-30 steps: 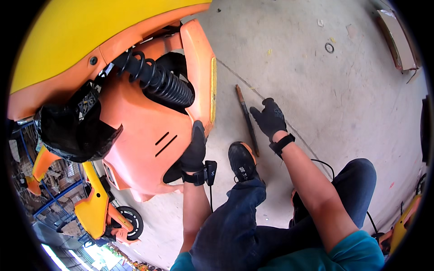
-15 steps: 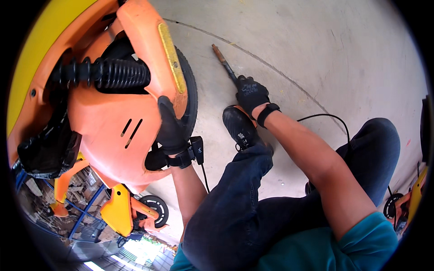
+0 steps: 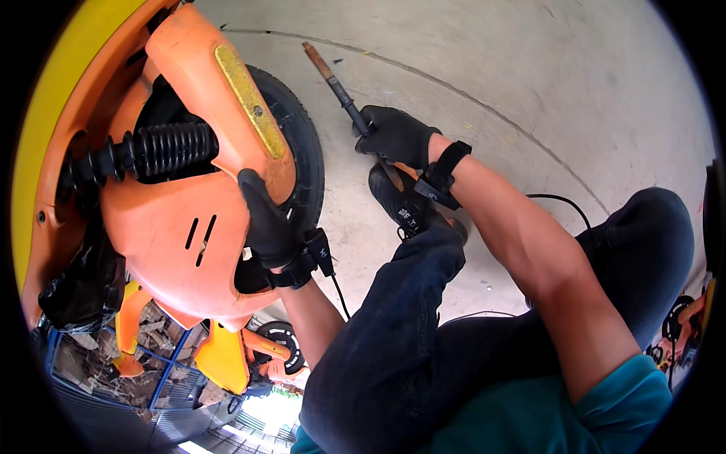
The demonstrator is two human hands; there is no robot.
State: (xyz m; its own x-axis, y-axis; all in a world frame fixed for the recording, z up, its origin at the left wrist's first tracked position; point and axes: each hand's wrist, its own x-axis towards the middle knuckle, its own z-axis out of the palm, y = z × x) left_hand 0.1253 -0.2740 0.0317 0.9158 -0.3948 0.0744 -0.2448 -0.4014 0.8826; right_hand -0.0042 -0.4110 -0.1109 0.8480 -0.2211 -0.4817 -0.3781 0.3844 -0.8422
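My gloved right hand (image 3: pixel 393 136) grips a dark metal rod (image 3: pixel 329 76), rusty at its upper end and raised above my shoe (image 3: pixel 393 197). My gloved left hand (image 3: pixel 265 223) is closed on the edge of an orange body panel (image 3: pixel 162 234) of a yellow-and-orange scooter, just below the fork cover with its yellow strip (image 3: pixel 249 98). Beside this lie a black coil shock absorber (image 3: pixel 170 151) and the black tire (image 3: pixel 302 174). The far end of my left fingers is hidden against the panel.
Black crumpled material (image 3: pixel 79 295) hangs under the scooter. Another orange-and-yellow scooter (image 3: pixel 223 356) stands at lower left near a blue rack (image 3: pixel 155 386) of brown scrap. More scooter parts (image 3: pixel 684 318) show at far right. The concrete floor (image 3: pixel 514 76) has a crack.
My right hand has closed on the rod and lifted it up and leftward. The view has shifted, and more tire shows. My left hand remains on the panel.
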